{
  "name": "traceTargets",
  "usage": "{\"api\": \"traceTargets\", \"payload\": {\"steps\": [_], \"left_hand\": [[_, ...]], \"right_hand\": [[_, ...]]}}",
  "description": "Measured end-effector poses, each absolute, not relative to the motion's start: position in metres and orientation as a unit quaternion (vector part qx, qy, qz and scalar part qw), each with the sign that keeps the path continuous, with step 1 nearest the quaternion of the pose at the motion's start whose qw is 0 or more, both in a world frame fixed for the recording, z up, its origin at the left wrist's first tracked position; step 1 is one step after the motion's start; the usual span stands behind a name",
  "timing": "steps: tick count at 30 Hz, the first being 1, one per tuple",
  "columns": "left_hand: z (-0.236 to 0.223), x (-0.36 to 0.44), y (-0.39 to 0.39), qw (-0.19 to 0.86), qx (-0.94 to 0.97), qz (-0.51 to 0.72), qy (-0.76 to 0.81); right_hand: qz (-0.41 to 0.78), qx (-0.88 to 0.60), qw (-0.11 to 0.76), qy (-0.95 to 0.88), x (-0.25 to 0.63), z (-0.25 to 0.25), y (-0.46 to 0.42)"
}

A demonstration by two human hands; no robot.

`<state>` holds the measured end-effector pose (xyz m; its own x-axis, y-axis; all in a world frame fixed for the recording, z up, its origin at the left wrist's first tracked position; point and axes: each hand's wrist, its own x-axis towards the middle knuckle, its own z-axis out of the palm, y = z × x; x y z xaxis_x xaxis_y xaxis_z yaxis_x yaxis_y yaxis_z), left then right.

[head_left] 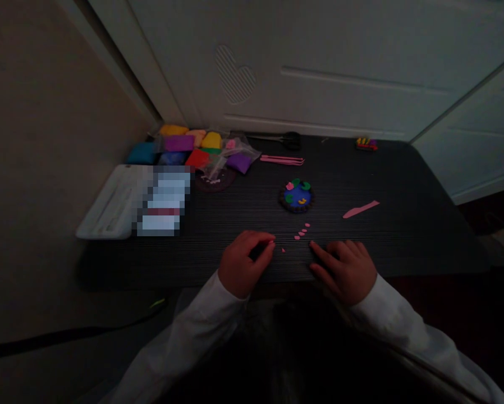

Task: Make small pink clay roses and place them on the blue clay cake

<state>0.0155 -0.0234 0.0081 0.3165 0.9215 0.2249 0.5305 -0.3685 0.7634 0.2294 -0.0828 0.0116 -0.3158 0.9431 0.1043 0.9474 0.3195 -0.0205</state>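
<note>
Between thumb and forefinger, my left hand (247, 262) pinches a small bit of pink clay (271, 242) just above the dark table. My right hand (348, 270) rests on the tabletop, index finger and thumb apart, with nothing in it. Several flat pink clay petals (301, 233) lie in a slanting row between the hands, close to the right fingertip. A tiny pink scrap (283, 250) sits beside the left fingertips. Beyond the petals stands a round clay pond (298, 196) with a dark brown rim, blue middle, green leaves, a pink flower and yellow shapes.
A pink clay knife (360, 209) lies at right. Pink tools (282, 160) and black-handled scissors (292, 140) lie at the back. Several bags of coloured clay (179, 143) crowd the back left, near a dark round plate (224, 185) and a white case (113, 202). A small colourful clay piece (366, 145) sits back right.
</note>
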Motion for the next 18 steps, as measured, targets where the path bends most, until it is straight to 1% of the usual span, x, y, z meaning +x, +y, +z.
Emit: {"api": "traceTargets", "payload": {"steps": [8, 12, 18], "left_hand": [[0.0066, 0.0163, -0.0233, 0.283, 0.759, 0.336, 0.48], [0.0058, 0.0159, -0.0232, 0.282, 0.759, 0.338, 0.48], [0.007, 0.0155, -0.0233, 0.287, 0.76, 0.337, 0.476]], "right_hand": [[-0.02, -0.591, 0.036, -0.806, 0.2264, 0.0109, -0.0856], [-0.009, -0.571, 0.027, -0.821, 0.2245, 0.0112, -0.0878], [-0.009, -0.597, 0.044, -0.801, 0.2334, 0.0084, -0.0814]]}}
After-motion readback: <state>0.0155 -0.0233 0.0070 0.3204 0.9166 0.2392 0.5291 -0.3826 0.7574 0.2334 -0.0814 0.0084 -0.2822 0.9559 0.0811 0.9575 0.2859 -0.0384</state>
